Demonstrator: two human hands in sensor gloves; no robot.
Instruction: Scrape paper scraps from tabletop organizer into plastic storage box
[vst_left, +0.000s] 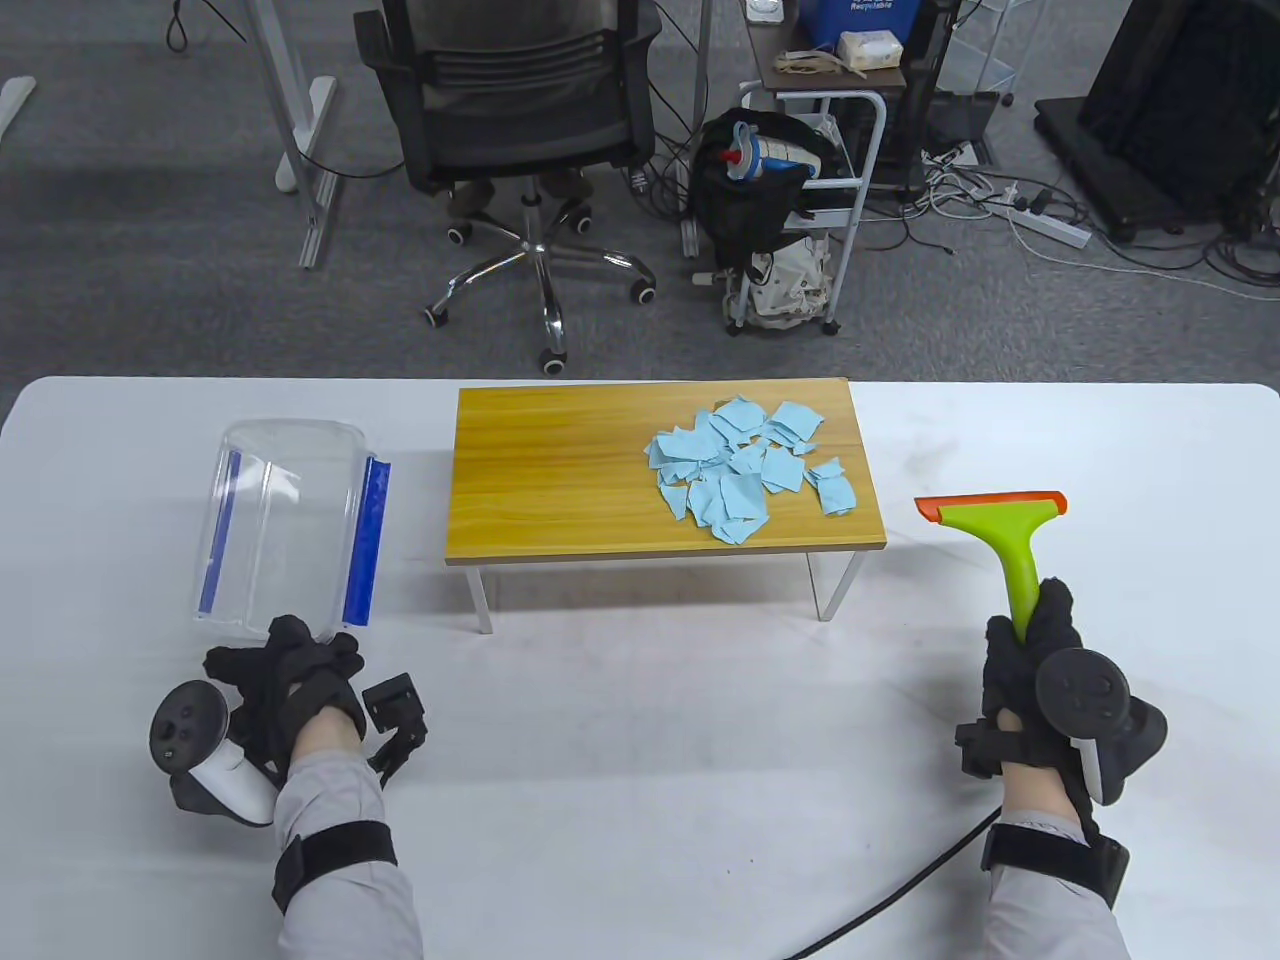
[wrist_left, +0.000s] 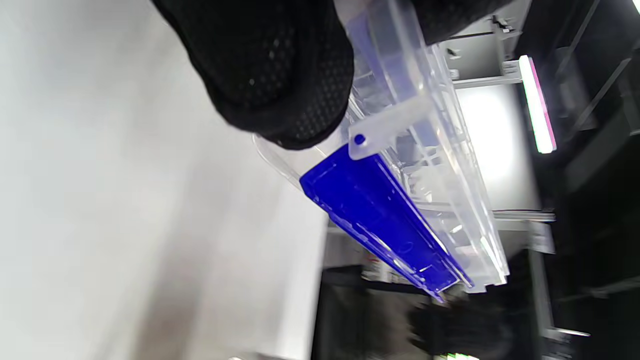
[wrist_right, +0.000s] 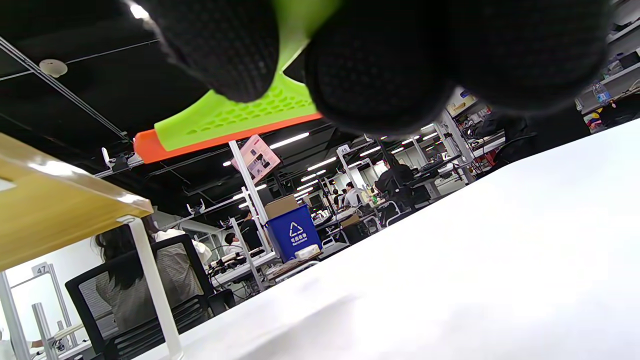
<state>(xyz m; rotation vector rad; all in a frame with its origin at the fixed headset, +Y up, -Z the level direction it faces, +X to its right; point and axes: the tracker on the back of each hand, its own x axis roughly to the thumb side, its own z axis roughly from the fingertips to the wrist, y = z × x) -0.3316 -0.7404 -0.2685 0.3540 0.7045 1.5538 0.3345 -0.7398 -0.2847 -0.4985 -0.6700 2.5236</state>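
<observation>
Both hands (vst_left: 285, 670) (vst_left: 1035, 650) gripping, apart

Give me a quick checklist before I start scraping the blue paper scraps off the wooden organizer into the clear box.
1. Scraper gripped by right hand: ok.
2. Clear storage box held by left hand: ok, fingers on its near end.
3. Box positioned at wooden organizer edge to catch: not ok, it sits apart on the left.
4. Paper scraps gathered in one pile: ok, on the organizer's right half.
5. Scraper blade on the organizer top: not ok, right of it.
6. Box empty: cannot tell.
</observation>
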